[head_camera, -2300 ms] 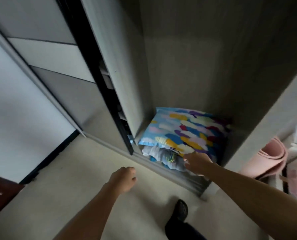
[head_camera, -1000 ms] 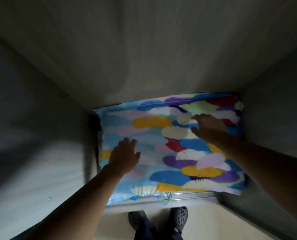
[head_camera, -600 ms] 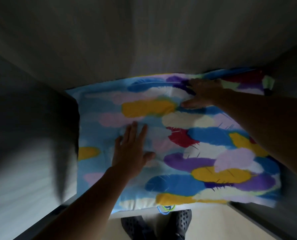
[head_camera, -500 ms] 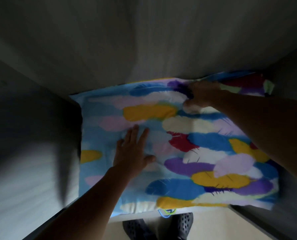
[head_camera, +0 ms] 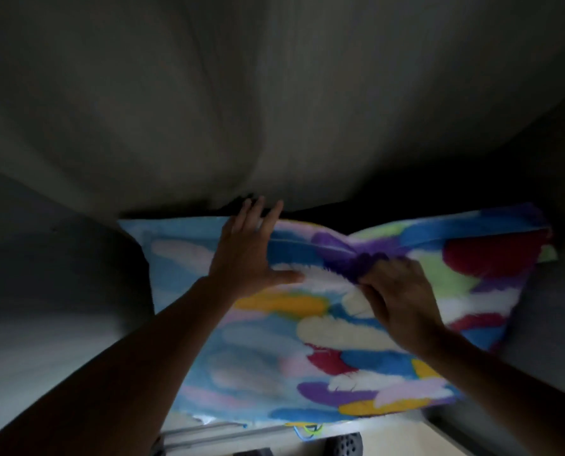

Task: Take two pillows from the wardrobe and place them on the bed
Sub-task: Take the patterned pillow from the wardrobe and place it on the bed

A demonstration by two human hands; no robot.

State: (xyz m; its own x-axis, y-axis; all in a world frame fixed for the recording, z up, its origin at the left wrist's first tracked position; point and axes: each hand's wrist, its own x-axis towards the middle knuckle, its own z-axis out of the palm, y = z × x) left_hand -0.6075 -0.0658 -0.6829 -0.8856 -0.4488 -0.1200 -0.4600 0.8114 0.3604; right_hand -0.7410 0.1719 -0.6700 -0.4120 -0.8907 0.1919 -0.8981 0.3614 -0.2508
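A pillow [head_camera: 261, 363] in a light-blue cover with yellow, purple, red and white feather shapes fills the wardrobe floor. My left hand [head_camera: 245, 255] lies flat on its far edge, fingers spread and reaching over the back rim. My right hand [head_camera: 396, 297] pinches a bunched fold of the purple fabric near the pillow's far middle, and the fabric is drawn up there. Only a sliver of something with a blue and green print [head_camera: 307, 431] shows below the front edge; whether it is a second pillow I cannot tell.
The grey back panel of the wardrobe [head_camera: 274, 110] rises just behind the pillow, with side walls close at left [head_camera: 54, 291] and right [head_camera: 557, 324]. The sliding-door track [head_camera: 215, 432] and my dark shoe [head_camera: 347, 444] on the pale floor lie at the bottom.
My left hand slid from the pillow's middle to its far edge. My right hand drew back from the far edge and closed on a fold of the cover, which now bunches up.
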